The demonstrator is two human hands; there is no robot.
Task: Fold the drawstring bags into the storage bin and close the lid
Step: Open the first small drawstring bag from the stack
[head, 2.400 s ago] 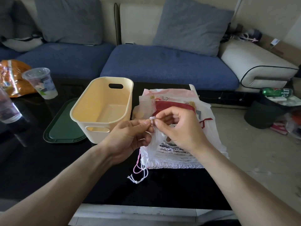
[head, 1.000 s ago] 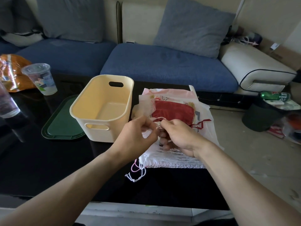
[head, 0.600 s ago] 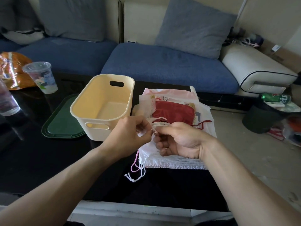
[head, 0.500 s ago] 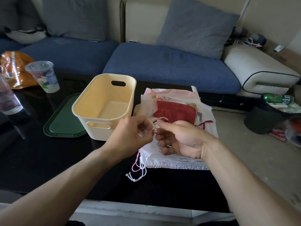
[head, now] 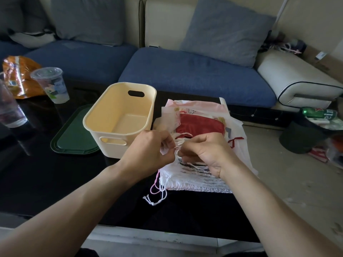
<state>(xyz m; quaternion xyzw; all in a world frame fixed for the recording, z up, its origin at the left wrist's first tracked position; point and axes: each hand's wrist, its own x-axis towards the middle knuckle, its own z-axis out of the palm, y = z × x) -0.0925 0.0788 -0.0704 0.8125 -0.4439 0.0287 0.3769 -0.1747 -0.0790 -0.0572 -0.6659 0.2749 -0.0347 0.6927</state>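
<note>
A pile of drawstring bags (head: 196, 178) lies on the black table, white ones below and a red one (head: 199, 127) on top. My left hand (head: 148, 152) and my right hand (head: 206, 152) meet over the pile, and both pinch a small white bag with its drawstring (head: 177, 145) between their fingertips. Loose white and pink cords (head: 157, 190) trail off the pile's near left corner. The cream storage bin (head: 118, 119) stands open and empty just left of my left hand. Its green lid (head: 73, 135) lies flat beside the bin's left side.
Two clear plastic cups (head: 51, 85) and an orange snack packet (head: 17, 76) stand at the table's left. A blue sofa (head: 185, 75) with grey cushions runs behind the table. On the floor at right are a dark bucket (head: 300, 137) and a green can (head: 319, 113).
Both hands have stayed over the pile, working the small white bag's cord between their fingertips. My right hand has turned from palm-up to knuckles-up. The bin and lid have not moved.
</note>
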